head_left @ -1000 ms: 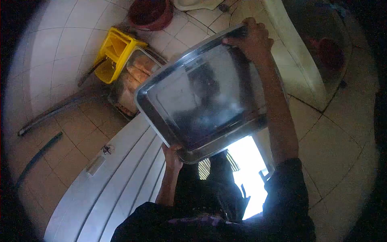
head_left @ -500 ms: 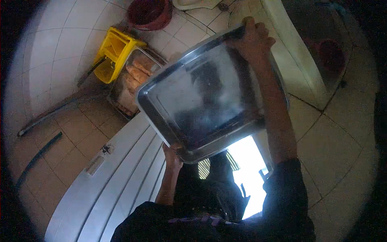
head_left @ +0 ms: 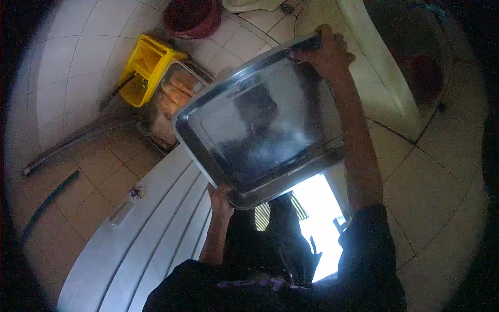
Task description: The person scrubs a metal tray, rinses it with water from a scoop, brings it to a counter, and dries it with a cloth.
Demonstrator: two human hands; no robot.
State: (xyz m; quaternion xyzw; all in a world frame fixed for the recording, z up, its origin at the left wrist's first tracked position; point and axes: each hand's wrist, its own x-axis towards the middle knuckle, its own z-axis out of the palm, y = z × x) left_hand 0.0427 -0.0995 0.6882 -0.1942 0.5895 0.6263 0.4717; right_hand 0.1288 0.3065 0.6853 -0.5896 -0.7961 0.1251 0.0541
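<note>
A large shiny metal tray [head_left: 260, 125] with rounded corners is held up in front of me, tilted, and its flat face carries a blurred dark reflection. My left hand [head_left: 222, 200] is closed on the rim at the near left corner, with the thumb over the edge. At the far right corner, my right hand [head_left: 328, 54] grips the rim, its forearm crossing the tray's right side. Some of the left hand's fingers are hidden behind the tray.
A clear container [head_left: 161, 127] with orange-brown things inside stands behind the tray, beside a yellow plastic mop wringer [head_left: 148, 65]. A dark red tub [head_left: 192, 21] sits at the back. A white slatted door [head_left: 150, 223] is at my left, a low ledge [head_left: 384, 78] at right.
The tray has shifted slightly left and its tilt has changed a little, so the reflection on it looks different. Both hands keep their hold on the rim.
</note>
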